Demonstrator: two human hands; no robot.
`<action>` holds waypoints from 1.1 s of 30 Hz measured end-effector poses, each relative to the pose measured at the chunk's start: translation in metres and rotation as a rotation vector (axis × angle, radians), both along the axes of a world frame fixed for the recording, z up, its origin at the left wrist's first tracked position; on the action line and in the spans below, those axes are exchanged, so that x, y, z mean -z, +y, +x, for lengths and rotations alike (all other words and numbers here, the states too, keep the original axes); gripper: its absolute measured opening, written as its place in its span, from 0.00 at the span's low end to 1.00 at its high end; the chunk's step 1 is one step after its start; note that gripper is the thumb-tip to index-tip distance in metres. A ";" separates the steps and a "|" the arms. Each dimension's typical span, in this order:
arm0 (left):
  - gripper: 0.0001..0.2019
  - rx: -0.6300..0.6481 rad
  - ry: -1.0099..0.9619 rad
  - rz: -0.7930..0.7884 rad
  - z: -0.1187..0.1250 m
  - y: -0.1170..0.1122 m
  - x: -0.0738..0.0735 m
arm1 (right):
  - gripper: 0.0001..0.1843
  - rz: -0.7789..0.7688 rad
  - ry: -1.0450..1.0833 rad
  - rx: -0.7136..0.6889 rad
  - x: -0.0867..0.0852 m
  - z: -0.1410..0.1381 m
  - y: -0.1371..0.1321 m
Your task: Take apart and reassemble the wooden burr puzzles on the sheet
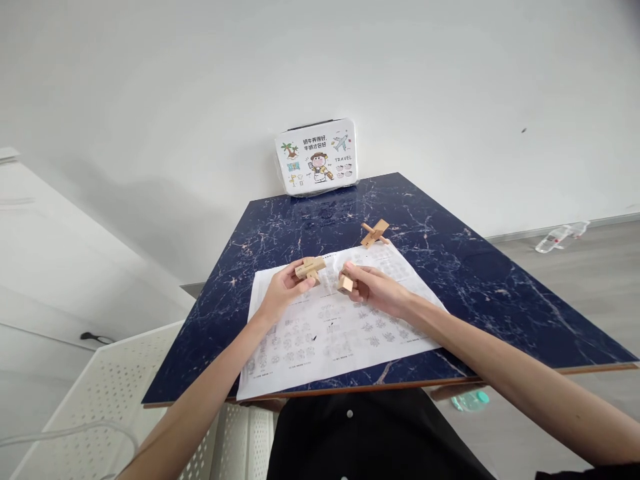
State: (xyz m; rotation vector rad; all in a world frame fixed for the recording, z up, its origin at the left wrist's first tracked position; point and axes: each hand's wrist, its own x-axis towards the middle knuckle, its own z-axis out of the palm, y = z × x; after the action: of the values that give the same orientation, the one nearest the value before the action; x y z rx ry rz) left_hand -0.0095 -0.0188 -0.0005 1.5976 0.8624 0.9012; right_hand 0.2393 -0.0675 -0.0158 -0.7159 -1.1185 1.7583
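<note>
My left hand [289, 288] is closed on wooden puzzle pieces [311, 268], crossed over each other above the paper. In my right hand [373, 285] is a single wooden puzzle piece [345, 283], its pale square end facing me; the fingers cover the rest of it. A gap separates the two hands. Below them lies a white instruction sheet [295, 373] printed with small grey diagrams. Just past the sheet's far edge, another wooden piece [376, 233] rests on the table with a thin stick across it.
The dark blue marbled table [280, 227] has a brown front edge close to my body. A white case [320, 157] with cartoon prints leans against the wall at the back. Clear plastic bottles [561, 237] lie on the floor at right. White perforated furniture [115, 373] stands at left.
</note>
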 end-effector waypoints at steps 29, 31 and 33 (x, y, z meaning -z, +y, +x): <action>0.30 -0.125 0.013 0.007 0.002 -0.001 -0.004 | 0.22 -0.030 0.142 0.085 0.002 0.000 -0.001; 0.30 -0.126 0.023 0.002 0.001 -0.001 -0.003 | 0.17 -0.042 0.140 0.082 0.004 0.000 0.001; 0.30 -0.129 0.035 -0.001 0.001 -0.001 -0.003 | 0.19 -0.065 0.144 0.082 0.006 0.001 0.003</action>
State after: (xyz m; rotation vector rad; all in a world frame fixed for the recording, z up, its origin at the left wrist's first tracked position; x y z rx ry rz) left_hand -0.0082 -0.0199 0.0028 1.5751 0.9988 0.9655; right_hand 0.2405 -0.0649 -0.0215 -0.6537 -0.9267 1.7539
